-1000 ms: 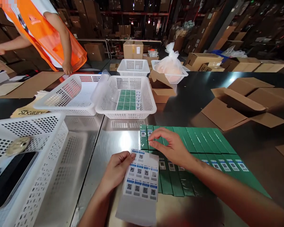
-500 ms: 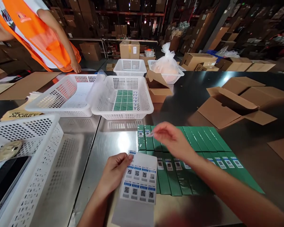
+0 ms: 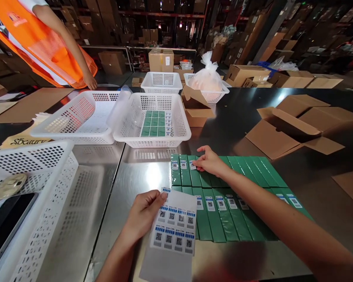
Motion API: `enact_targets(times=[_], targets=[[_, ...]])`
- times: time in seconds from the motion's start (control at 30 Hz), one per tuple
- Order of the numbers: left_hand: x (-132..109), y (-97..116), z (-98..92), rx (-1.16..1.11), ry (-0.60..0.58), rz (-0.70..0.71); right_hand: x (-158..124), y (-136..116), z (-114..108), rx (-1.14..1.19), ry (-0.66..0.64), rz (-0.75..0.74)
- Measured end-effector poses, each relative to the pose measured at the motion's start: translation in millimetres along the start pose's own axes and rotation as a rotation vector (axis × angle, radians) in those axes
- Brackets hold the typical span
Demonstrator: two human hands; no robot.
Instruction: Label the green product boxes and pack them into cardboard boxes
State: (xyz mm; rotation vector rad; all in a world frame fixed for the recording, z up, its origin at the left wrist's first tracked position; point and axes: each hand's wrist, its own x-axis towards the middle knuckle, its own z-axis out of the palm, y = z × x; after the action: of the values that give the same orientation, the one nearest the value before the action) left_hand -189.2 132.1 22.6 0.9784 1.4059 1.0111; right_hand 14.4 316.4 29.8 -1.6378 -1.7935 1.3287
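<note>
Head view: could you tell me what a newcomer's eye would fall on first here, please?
The two rows of green boxes on the metal table at centre stand out, with the right hand pressing a label onto one in the far row. Nearer, the left hand holds a sticker sheet; a person in an orange vest stands top left.
</note>
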Motion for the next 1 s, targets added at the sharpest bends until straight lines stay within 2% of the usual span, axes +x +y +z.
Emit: enact_targets(times=[0.2,0.3,0.43,0.53,0.63,0.73,0.83,0.87,0.93,1.0], targets=[[0.7,-1.5,0.4,0.030,0.004,-0.003,10.6,-3.6,-10.3,-0.214,0.057,-0.054],[1.3,-2.2,0.6,0.042,0.016,0.009,-6.6,-7.5,-10.6,-0.246,0.077,-0.180],[1.3,-3.3,2.7,0.104,0.005,0.043,-56.8,-15.7,11.3,-0.100,-0.176,-0.396],[0.1,-4.5,6.2,0.174,-0.028,0.072,-82.2,-21.1,31.5,-0.081,-0.297,-0.458],[-1.8,-5.9,10.6,0.203,-0.108,0.128,-85.2,-22.1,39.1,0.011,-0.283,-0.413],[-3.1,-7.3,14.4,0.219,-0.173,0.219,-83.6,-20.0,33.1,0.054,-0.281,-0.341],[-2.9,-9.1,16.4,0.256,-0.132,0.306,-91.4,-17.5,27.2,0.060,-0.402,-0.270],[-2.7,-9.8,16.7,0.273,-0.109,0.326,-95.6,-16.6,27.5,0.072,-0.407,-0.254],[-2.9,-11.0,17.1,0.298,-0.089,0.349,-103.7,-14.4,31.2,0.089,-0.339,-0.246],[-4.0,-11.7,17.9,0.293,-0.128,0.342,-107.9,-11.8,35.5,0.087,-0.241,-0.254]])
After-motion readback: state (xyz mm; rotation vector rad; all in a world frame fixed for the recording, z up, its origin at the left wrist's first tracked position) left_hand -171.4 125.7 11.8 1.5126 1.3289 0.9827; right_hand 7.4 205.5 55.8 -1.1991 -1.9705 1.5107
